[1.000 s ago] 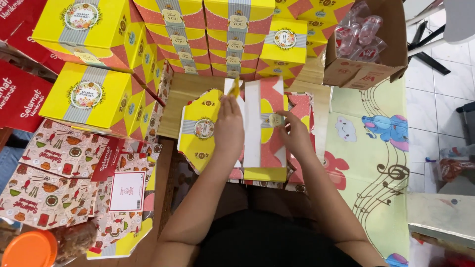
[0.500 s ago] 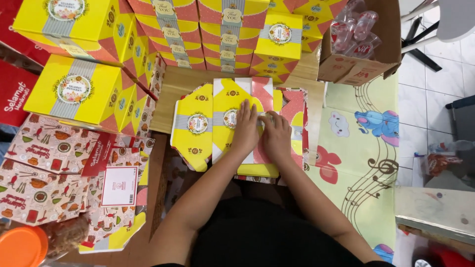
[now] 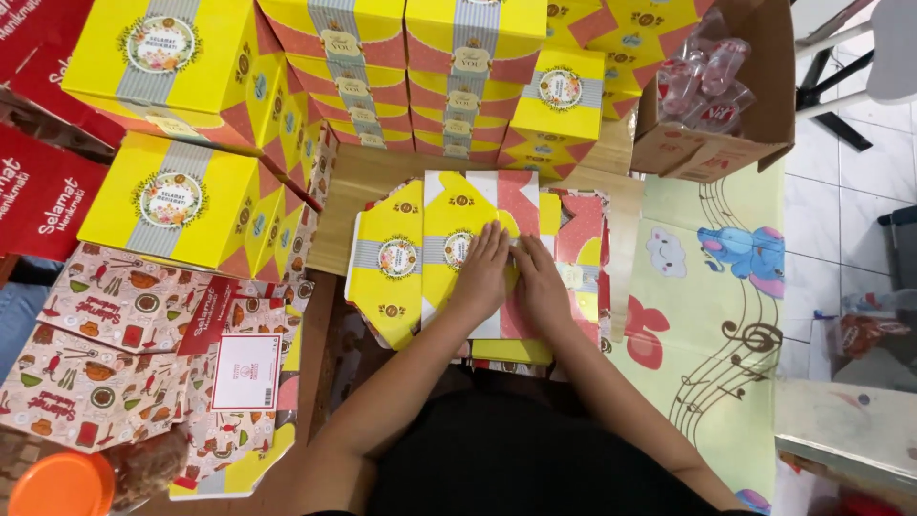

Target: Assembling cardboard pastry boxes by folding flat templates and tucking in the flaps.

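At the centre of the frame I see my left hand (image 3: 484, 272) and right hand (image 3: 538, 285) side by side, each grip flat with fingers together, pinching nothing, pressing on the flat yellow carton (image 3: 458, 250). It lies on the brown surface (image 3: 358, 182), below stacked yellow boxes (image 3: 411, 67).

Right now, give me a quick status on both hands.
Left hand and right hand flat, side by side, on yellow box blank. Nothing between them.
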